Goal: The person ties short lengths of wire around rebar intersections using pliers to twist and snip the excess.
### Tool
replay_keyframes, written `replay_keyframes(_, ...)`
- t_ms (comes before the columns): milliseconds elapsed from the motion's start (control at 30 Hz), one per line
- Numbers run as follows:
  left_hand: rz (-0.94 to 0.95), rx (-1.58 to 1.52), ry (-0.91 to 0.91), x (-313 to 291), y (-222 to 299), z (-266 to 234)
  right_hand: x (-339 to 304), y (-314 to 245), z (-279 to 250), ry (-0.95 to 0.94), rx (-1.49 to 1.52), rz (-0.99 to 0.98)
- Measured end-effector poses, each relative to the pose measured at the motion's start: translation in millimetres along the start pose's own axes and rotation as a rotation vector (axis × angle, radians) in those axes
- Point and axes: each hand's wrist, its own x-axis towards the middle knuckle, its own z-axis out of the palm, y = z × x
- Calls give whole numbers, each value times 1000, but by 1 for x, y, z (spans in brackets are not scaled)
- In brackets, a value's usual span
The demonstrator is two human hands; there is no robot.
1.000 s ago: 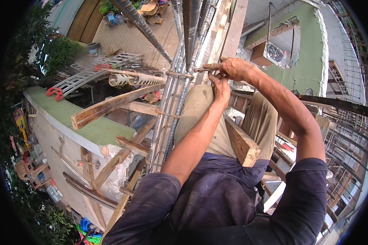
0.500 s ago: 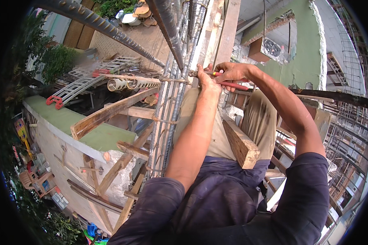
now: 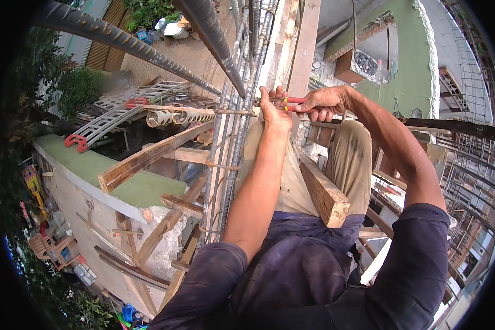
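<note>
My right hand (image 3: 323, 103) is closed round the red handles of a pair of pincers (image 3: 295, 104), which have yellow bands near the head. The head of the pincers lies against the bundle of ribbed steel bars (image 3: 247, 77). My left hand (image 3: 275, 111) is curled about the front of the pincers, thumb raised on the bar side and fingertips showing beyond. Any tie wire in the jaws is too small to make out. Bent steel stirrups (image 3: 235, 111) ring the upright bars just left of my left hand.
Two thick bars (image 3: 140, 48) slant across the upper left. A wooden beam (image 3: 324, 190) lies between my legs. Timber braces (image 3: 148, 157) stick out to the left above a green-topped wall (image 3: 66, 151). A ladder (image 3: 115, 118) and a courtyard are far below. A green wall (image 3: 412, 66) stands at the right.
The pincers' handles have come closer together, and my right hand has wrapped round both. My left hand stays beside the bars. The view has shifted slightly.
</note>
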Motion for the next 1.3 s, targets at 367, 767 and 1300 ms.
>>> replay_keyframes(367, 47, -48, 72, 20, -8, 8, 16, 48, 38, 1234, -1612, -485)
replay_keyframes(767, 6, -39, -84, 3, -3, 3, 17, 18, -15, -76, 41, 113)
replay_keyframes(1300, -81, -82, -83, 11, 5, -5, 6, 21, 24, 753, -1100, -310)
